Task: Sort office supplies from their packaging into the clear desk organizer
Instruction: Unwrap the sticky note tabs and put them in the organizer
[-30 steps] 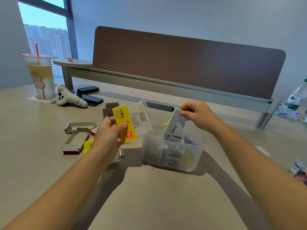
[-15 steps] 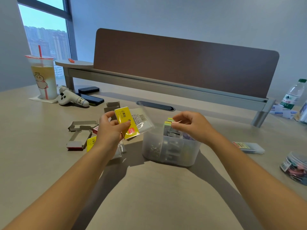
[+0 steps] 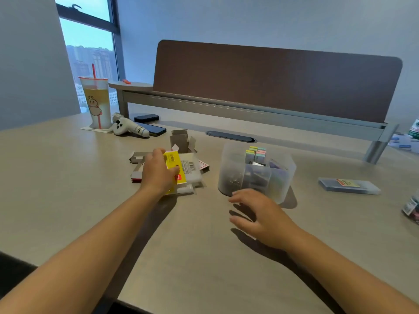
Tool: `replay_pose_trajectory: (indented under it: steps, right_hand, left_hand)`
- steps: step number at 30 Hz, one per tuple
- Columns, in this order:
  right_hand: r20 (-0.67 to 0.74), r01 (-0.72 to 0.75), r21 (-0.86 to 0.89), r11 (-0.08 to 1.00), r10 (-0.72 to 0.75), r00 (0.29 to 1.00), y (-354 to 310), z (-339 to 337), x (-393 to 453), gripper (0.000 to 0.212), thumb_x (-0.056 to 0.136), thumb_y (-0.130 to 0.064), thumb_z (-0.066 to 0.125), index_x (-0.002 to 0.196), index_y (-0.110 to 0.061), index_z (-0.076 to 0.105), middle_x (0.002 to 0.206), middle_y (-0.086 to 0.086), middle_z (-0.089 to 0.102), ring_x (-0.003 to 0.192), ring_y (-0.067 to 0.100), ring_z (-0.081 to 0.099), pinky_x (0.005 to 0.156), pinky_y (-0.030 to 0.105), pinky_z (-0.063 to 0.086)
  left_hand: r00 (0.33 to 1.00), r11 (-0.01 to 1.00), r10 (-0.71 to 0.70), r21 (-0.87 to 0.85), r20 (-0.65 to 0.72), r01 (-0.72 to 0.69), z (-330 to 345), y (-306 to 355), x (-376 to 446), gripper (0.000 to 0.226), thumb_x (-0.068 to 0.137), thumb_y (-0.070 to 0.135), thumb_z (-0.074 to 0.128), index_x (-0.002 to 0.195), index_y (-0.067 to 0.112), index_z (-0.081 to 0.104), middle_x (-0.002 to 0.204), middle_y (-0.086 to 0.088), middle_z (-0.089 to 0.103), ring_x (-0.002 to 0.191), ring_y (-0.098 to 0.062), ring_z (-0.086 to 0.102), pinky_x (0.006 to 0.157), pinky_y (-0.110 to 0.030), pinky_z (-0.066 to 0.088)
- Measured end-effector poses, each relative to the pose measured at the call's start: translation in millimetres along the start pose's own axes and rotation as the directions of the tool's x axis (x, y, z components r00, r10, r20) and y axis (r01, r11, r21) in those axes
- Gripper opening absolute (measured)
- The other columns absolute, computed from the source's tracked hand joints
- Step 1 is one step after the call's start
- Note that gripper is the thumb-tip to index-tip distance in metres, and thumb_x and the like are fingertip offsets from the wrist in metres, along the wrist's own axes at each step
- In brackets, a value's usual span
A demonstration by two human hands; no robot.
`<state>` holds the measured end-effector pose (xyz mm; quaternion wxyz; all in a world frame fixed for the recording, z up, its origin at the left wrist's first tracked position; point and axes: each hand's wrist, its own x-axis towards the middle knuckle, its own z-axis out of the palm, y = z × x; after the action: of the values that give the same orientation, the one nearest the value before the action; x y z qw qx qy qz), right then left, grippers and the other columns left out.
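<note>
From the head camera, the left hand (image 3: 158,172) is gripping a yellow-and-clear plastic wrapper (image 3: 182,169), thumb on its yellow face and the other fingers curled behind its left edge. The wrapper is lying low over a heap of flattened cardboard packaging (image 3: 181,141) on the desk (image 3: 68,189), and whether it is touching the heap cannot be told.

The right hand (image 3: 260,215) is hovering palm-down just above the desk, its fingers spread and loosely bent, holding nothing. Its fingertips are pointing left, and the uppermost one is sitting just beside the near base of the clear desk organizer (image 3: 283,180), apparently not touching it.

The organizer is standing upright right of the wrapper. Pastel sticky flags (image 3: 256,151) are poking up in a rear compartment, and small metal clips (image 3: 231,179) are lying in the front-left compartment.

A flat clear box (image 3: 349,185) is lying further right. At the far left, a drink cup with a red straw (image 3: 96,103), a small plush toy (image 3: 129,128) and two dark phones (image 3: 149,124) are sitting near the window.
</note>
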<state>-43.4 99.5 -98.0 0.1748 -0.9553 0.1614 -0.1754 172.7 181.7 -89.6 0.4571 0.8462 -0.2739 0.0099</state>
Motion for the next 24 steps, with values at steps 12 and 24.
replay_pose_trajectory:
  steps: [12,24]
  right_hand:
    - [0.132,-0.06,-0.119,0.991,0.076,0.988,3,6,0,0.05,0.088,-0.043,0.048,0.133,-0.025,0.038,0.145,-0.006,0.034,0.133,0.009,0.029,0.11,0.026,0.025]
    - [0.019,-0.127,-0.038,0.991,0.128,0.992,24,-11,-15,0.036,0.086,-0.029,0.055,0.12,-0.016,0.053,0.124,0.0,0.054,0.1,0.004,0.046,0.084,0.01,0.036]
  left_hand:
    - [0.83,0.673,0.196,0.544,0.522,-0.501,4,-7,-11,0.074,0.08,0.064,0.042,0.14,0.025,0.026,0.153,0.0,0.021,0.141,-0.023,0.015,0.116,-0.046,0.015]
    - [0.803,0.756,0.54,0.274,0.251,-0.594,-5,7,-25,0.072,0.078,0.039,0.064,0.138,0.014,0.033,0.147,-0.01,0.033,0.136,-0.028,0.028,0.111,-0.043,0.024]
